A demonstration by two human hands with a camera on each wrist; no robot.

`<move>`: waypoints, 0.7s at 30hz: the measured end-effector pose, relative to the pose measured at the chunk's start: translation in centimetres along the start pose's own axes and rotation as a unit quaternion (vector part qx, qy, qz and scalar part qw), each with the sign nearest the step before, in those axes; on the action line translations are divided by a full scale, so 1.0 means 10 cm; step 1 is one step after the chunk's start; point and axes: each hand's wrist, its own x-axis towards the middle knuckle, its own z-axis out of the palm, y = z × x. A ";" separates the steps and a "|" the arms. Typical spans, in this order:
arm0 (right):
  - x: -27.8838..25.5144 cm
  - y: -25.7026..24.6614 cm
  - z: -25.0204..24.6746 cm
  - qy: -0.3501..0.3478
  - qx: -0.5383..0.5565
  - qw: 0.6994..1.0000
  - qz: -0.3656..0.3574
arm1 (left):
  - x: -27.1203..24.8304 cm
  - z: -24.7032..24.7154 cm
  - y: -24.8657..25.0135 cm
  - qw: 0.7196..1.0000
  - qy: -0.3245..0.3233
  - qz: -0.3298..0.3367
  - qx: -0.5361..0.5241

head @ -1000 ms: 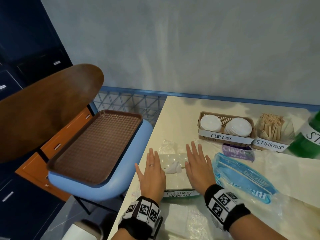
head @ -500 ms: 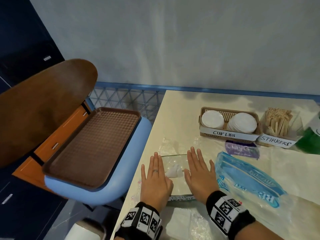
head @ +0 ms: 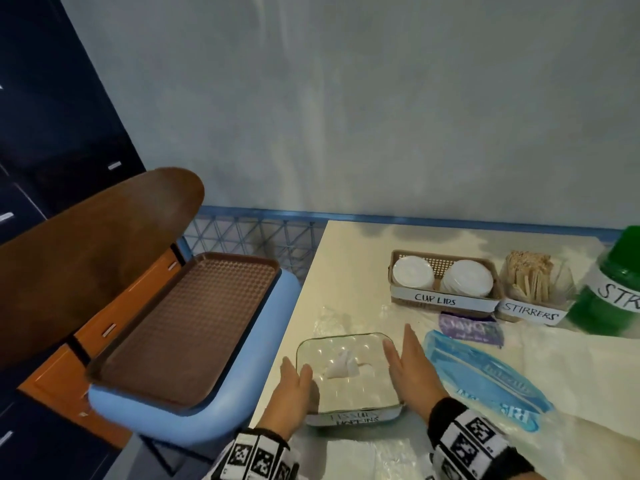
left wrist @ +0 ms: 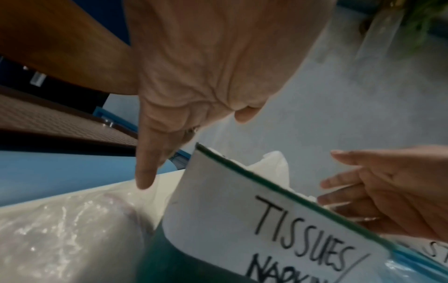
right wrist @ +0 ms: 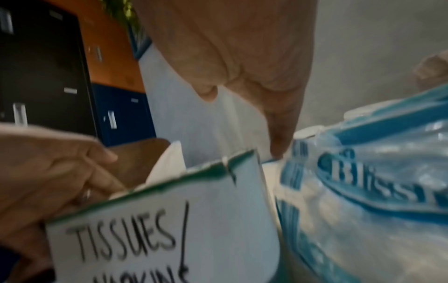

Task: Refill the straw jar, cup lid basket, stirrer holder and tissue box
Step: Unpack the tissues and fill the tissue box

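The tissue box (head: pixel 349 382), labelled TISSUES/NAPKINS, stands at the table's near edge with one white tissue (head: pixel 341 365) poking out of its top. My left hand (head: pixel 294 386) stands edge-on against its left side, fingers straight. My right hand (head: pixel 408 365) stands the same way along its right side. The left wrist view shows the left hand (left wrist: pixel 194 76) hanging beside the box label (left wrist: pixel 242 220). In the right wrist view the right hand (right wrist: pixel 242 47) hangs between the box (right wrist: pixel 169 229) and a blue tissue pack (right wrist: pixel 375 191). Behind stand the cup lid basket (head: pixel 440 254), stirrer holder (head: pixel 533 313) and green straw jar (head: pixel 609 299).
The blue tissue pack (head: pixel 485 379) and a purple packet (head: pixel 471 330) lie right of the box. Clear plastic wrap (head: pixel 363 459) lies at the front. Left of the table edge, a brown tray (head: pixel 187 327) rests on a blue chair (head: pixel 194 420).
Both hands have slid off the top of the tissue box to its two sides, uncovering the top and the tissue. The head view has tilted upward.
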 end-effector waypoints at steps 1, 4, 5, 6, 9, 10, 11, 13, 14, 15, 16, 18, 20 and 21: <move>-0.02 0.00 -0.05 -0.023 0.002 0.999 0.024 | -0.04 -0.01 0.02 0.999 -0.029 -0.020 0.005; -0.08 -0.02 -0.12 -0.064 -0.022 0.996 0.058 | -0.11 0.00 0.13 0.996 -0.001 0.004 0.091; -0.10 -0.03 -0.13 -0.060 -0.019 0.996 0.061 | -0.13 -0.01 0.19 0.996 0.005 0.013 0.089; -0.10 -0.04 -0.15 -0.049 -0.012 0.997 0.059 | -0.16 -0.03 0.26 0.996 0.007 0.027 0.087; -0.15 -0.21 -0.37 -0.005 0.040 0.998 0.041 | -0.21 -0.17 0.54 0.993 0.021 0.072 0.091; -0.16 -0.29 -0.47 0.007 0.057 0.998 0.029 | -0.23 -0.23 0.66 0.991 0.024 0.094 0.097; -0.17 -0.38 -0.56 0.019 0.077 0.997 0.016 | -0.23 -0.30 0.79 0.988 0.026 0.115 0.100; -0.17 -0.55 -0.73 0.040 0.107 0.993 -0.012 | -0.21 -0.42 1.07 0.983 0.035 0.159 0.082; -0.16 -0.63 -0.80 0.052 0.110 0.992 -0.021 | -0.20 -0.48 1.21 0.980 0.044 0.177 0.079; -0.14 -0.70 -0.87 0.063 0.116 0.991 -0.025 | -0.17 -0.53 1.32 0.976 0.054 0.193 0.085; -0.11 -0.76 -0.92 0.069 0.130 0.989 -0.028 | -0.13 -0.58 1.42 0.972 0.057 0.206 0.093; -0.02 -0.86 -0.98 0.078 0.148 0.985 -0.029 | -0.02 -0.63 1.59 0.969 0.061 0.214 0.105; 0.13 -0.94 -1.00 0.092 0.133 0.987 -0.020 | 0.14 -0.66 1.73 0.968 0.071 0.210 0.115; 0.23 -0.97 -0.99 0.099 0.134 0.986 -0.017 | 0.25 -0.67 1.79 0.967 0.075 0.207 0.125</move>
